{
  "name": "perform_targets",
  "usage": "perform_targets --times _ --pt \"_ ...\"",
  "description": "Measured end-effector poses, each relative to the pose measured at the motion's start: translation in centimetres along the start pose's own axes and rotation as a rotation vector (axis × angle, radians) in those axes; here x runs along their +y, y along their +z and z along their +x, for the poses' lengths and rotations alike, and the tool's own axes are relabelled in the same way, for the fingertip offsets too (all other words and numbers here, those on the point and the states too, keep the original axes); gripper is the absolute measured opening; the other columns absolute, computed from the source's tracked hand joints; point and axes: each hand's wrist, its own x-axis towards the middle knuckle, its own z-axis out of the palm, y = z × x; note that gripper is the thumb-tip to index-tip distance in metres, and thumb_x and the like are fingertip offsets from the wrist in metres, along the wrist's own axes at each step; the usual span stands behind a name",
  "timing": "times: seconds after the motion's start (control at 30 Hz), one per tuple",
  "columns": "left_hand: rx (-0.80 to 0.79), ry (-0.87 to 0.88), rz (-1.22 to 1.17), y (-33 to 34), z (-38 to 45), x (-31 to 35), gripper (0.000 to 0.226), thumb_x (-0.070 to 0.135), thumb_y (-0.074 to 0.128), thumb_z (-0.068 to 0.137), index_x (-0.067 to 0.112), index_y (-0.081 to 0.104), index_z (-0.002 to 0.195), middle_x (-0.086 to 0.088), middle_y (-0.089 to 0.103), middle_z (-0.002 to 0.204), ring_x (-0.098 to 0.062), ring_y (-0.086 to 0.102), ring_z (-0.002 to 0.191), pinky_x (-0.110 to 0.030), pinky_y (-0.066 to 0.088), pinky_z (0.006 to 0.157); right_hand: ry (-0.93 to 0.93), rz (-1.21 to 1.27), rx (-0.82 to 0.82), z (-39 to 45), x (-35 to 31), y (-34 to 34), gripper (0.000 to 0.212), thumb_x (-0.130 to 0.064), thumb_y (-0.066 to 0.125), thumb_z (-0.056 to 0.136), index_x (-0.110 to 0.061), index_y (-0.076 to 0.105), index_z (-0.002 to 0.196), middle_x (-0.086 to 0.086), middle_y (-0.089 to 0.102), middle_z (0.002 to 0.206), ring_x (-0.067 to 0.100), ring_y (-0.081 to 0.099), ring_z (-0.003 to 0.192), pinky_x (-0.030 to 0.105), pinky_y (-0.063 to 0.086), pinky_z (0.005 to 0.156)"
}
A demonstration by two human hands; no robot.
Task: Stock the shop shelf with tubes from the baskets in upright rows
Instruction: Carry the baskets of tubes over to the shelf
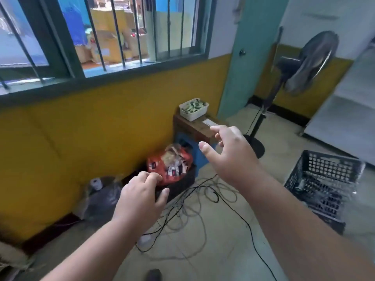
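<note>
Reaching forward, the right hand (pixel 229 153) spreads its fingers wide and holds nothing; the left hand (pixel 142 197) hangs lower, fingers loosely curled, also empty. Beyond them a white basket (pixel 194 109) of green-and-white tubes (pixel 192 107) sits on a brown box (pixel 199 126) against the yellow wall (pixel 101 122). A black crate (pixel 322 185) stands at right, cables (pixel 198 197) tangled on the floor.

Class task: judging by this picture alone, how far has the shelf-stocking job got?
Done: nothing visible; no stocked rows in view. In hand: nothing; the left hand and right hand reach out empty. Left: the white plastic basket of green-and-white packs on the brown box remains full.
</note>
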Motion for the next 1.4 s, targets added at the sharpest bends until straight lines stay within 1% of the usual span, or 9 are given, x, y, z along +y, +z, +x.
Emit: perform_targets --times 0.13,0.27,0.5,0.7,0.83,0.93,1.13,1.27,1.4 --pt "-0.032 0.111 -0.029 3.6 12.1 0.9 0.035 0.052 0.048 0.091 0.030 0.054 0.118 0.009 0.053 0.113 -0.016 0.052 0.104 -0.036 0.047 0.088 0.072 -0.047 0.069 8.2 4.4 1.5 0.051 -0.054 0.054 0.089 -0.028 0.049 0.133 -0.004 0.050 0.119 0.016 0.051 0.109 0.035 0.048 0.090" --pt "-0.067 0.223 -0.033 5.9 23.8 3.7 0.037 0.052 0.048 0.092 0.030 0.053 0.121 0.008 0.053 0.117 -0.016 0.052 0.106 -0.032 0.048 0.088 0.155 -0.073 0.107 16.1 8.2 0.8 0.051 -0.052 0.054 0.090 -0.027 0.048 0.134 -0.003 0.050 0.118 0.015 0.052 0.108 0.034 0.049 0.089" --pt "-0.137 0.334 -0.084 12.1 38.9 11.4 0.040 0.050 0.050 0.092 0.028 0.052 0.125 0.007 0.052 0.120 -0.016 0.051 0.109 -0.031 0.048 0.088 0.240 -0.090 0.150 27.1 19.1 -1.1 0.054 -0.054 0.054 0.088 -0.027 0.048 0.134 -0.005 0.049 0.119 0.013 0.051 0.107 0.033 0.048 0.090" --pt "-0.135 0.248 -0.099 20.3 49.8 18.1 0.035 0.049 0.049 0.092 0.027 0.054 0.118 0.005 0.052 0.113 -0.018 0.051 0.105 -0.036 0.049 0.088 0.165 -0.093 0.065 39.5 30.5 -2.3 0.053 -0.055 0.053 0.089 -0.030 0.045 0.136 -0.005 0.048 0.126 0.016 0.052 0.113 0.038 0.049 0.091" --pt "-0.104 0.087 -0.127 22.7 56.4 21.3 0.037 0.053 0.045 0.091 0.030 0.054 0.118 0.007 0.052 0.114 -0.016 0.051 0.107 -0.035 0.048 0.088 0.052 -0.082 -0.034 49.1 35.6 -3.4 0.054 -0.054 0.053 0.089 -0.029 0.045 0.136 -0.004 0.049 0.124 0.017 0.050 0.112 0.038 0.049 0.090" --pt "-0.103 -0.023 -0.107 23.6 60.2 22.2 0.044 0.058 0.039 0.089 0.032 0.051 0.122 0.008 0.051 0.118 -0.015 0.049 0.112 -0.035 0.046 0.092 -0.022 -0.061 -0.129 55.4 37.6 -3.2 0.055 -0.054 0.052 0.090 -0.028 0.044 0.137 -0.003 0.048 0.125 0.017 0.048 0.115 0.039 0.048 0.091" --pt "-0.013 -0.223 -0.111 26.4 68.4 19.8 0.040 0.052 0.048 0.092 0.029 0.051 0.125 0.010 0.053 0.119 -0.011 0.050 0.112 -0.031 0.046 0.092 -0.178 -0.099 -0.229 66.9 39.8 1.0 0.056 -0.056 0.049 0.091 -0.030 0.040 0.140 -0.005 0.047 0.127 0.015 0.046 0.115 0.038 0.048 0.092" --pt "0.019 -0.308 -0.146 28.8 74.7 18.3 0.039 0.054 0.048 0.091 0.031 0.050 0.122 0.012 0.053 0.115 -0.010 0.052 0.107 -0.033 0.049 0.089 -0.262 -0.133 -0.326 73.5 40.7 4.0 0.057 -0.056 0.048 0.092 -0.030 0.038 0.142 -0.006 0.046 0.131 0.014 0.044 0.121 0.039 0.046 0.099" --pt "0.034 -0.380 -0.138 29.9 79.6 17.6 0.040 0.054 0.047 0.091 0.032 0.049 0.125 0.011 0.053 0.117 -0.009 0.052 0.109 -0.030 0.049 0.089 -0.318 -0.121 -0.392 79.5 41.6 6.6 0.058 -0.057 0.048 0.092 -0.032 0.036 0.142 -0.008 0.046 0.131 0.012 0.043 0.121 0.036 0.047 0.096"
